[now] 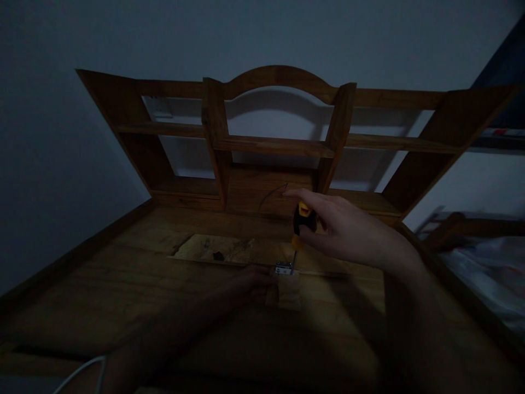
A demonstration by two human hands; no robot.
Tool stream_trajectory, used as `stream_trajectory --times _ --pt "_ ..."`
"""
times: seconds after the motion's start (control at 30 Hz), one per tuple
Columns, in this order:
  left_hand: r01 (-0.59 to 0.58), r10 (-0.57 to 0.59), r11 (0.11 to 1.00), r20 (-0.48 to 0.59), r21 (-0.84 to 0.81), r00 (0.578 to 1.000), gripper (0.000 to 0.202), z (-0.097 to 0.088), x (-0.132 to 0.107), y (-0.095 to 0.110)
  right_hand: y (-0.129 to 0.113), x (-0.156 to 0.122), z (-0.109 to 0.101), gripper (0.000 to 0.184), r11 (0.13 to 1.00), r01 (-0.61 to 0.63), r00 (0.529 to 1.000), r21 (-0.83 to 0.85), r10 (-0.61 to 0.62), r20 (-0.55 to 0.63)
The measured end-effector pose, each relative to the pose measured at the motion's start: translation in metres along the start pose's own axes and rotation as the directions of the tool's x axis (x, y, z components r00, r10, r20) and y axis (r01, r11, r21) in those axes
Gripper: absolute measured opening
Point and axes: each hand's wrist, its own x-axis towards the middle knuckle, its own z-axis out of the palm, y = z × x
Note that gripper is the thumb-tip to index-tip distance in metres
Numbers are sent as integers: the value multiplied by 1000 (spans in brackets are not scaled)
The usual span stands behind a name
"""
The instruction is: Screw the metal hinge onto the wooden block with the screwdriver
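Note:
In my right hand (344, 227) is a screwdriver (304, 216) with a yellow and black handle, held nearly upright. Its shaft runs down to a small silver metal fitting (284, 269), and the tip meets the fitting's right end. My left hand (254, 280) lies low on the wood, fingertips closed at the fitting's left end. Dim light blurs exactly how they grip it. Directly below the fitting shows a pale wooden piece (289, 293). The fitting sits along the near edge of a long slot (213, 249) in the wooden desktop.
A wooden shelf unit (274, 145) with an arched top rises at the back of the desktop (139, 262), against the wall. A thin dark curved strand (273, 194) shows before its middle panel. White plastic-looking material (484, 268) lies at the right. A white cable (84, 368) crosses near my left forearm.

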Motion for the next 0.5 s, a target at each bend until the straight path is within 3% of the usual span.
stream_trajectory --times 0.1,0.3,0.5 --pt "10 -10 1000 13 -6 1000 32 3 -2 3 -3 -1 2 42 1000 5 1000 0 -5 5" --pt "13 -13 1000 4 3 1000 32 3 -3 5 -7 0 5 37 956 -154 986 -251 134 -97" --pt "2 -2 1000 28 -11 1000 29 -5 4 -4 -7 2 1 25 976 -89 996 -200 83 -35"
